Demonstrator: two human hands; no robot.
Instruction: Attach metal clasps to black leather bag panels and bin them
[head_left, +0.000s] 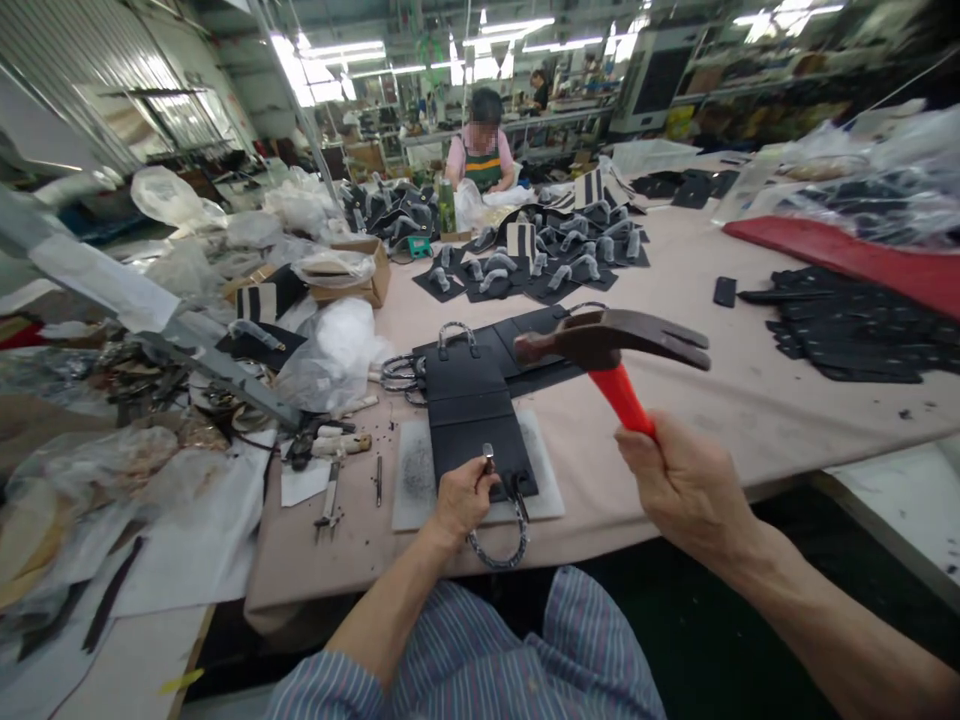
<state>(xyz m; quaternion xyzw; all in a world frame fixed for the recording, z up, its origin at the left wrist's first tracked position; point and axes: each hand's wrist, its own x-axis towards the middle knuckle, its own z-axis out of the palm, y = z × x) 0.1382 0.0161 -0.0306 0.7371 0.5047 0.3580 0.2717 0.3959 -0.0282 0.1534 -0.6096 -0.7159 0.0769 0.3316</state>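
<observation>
Thumb and forefinger of my left hand (459,500) are pinched on a small metal punch (488,458). I hold it upright, its tip on the near end of the black leather panel (469,410). My right hand (686,490) is closed in a full fist round the red handle of the hammer (604,342), low on the grip. The dark head hangs in the air above and to the right of the punch, well apart from it.

The panel lies lengthwise away from me. Its near end rests on a white pad (551,485), and a metal ring handle (499,552) hangs off it over the edge of the table (712,410). More black panels and rings lie just beyond. Small hand tools (330,495) are scattered to the left, and a stack of black pieces (862,330) sits off to the right. A co-worker (484,140) is seated at the far end.

My worry is my own fingers: they sit just under the top of the punch, so I judge that a blow landing off-centre would catch them. The head also has to come across as well as down, which makes a glancing hit likelier. A punch leaning even slightly could skid and scar the leather. The hanging ring might drag the panel off its spot
</observation>
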